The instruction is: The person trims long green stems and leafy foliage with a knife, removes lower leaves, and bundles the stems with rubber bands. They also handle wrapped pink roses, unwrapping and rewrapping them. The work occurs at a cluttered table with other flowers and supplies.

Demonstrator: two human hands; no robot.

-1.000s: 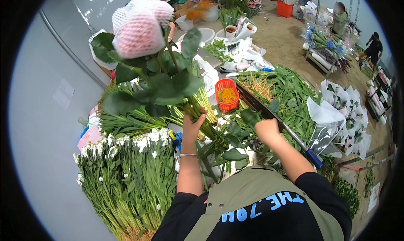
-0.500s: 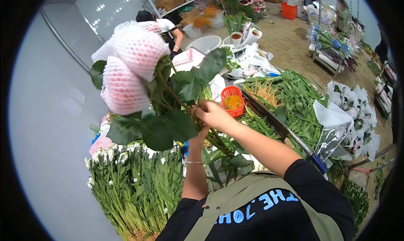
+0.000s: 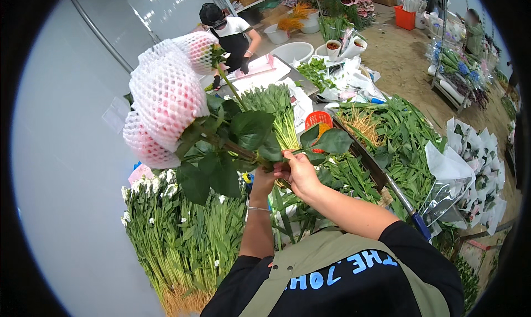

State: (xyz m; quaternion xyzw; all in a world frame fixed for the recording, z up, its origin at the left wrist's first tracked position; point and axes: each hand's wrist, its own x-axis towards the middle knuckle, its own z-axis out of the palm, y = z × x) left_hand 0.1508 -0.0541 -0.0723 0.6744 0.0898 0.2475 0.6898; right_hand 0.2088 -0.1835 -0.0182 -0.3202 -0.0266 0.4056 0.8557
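Several roses with pinkish heads in white foam net sleeves lean to the upper left before me. My left hand, a bracelet at its wrist, is closed round their leafy stems below the heads. Close beside it, my right hand has its thumb and fingers pinched on a rose stem; rose leaves stick out past its fingertips. The lower stem ends are mostly hidden by my hands and arms. Beneath the roses, left of my left forearm, lies a thick row of white-flowered stems.
Beyond my hands are a red plastic basket, a green leafy bundle and a long blue-handled tool. Cut greens heap to the right, near wrapped bouquets. A person in a dark cap works across the table.
My right hand has shifted right and slightly down along the stems. The roses have turned, with leaves now reaching right of my hand. The person opposite has straightened up.
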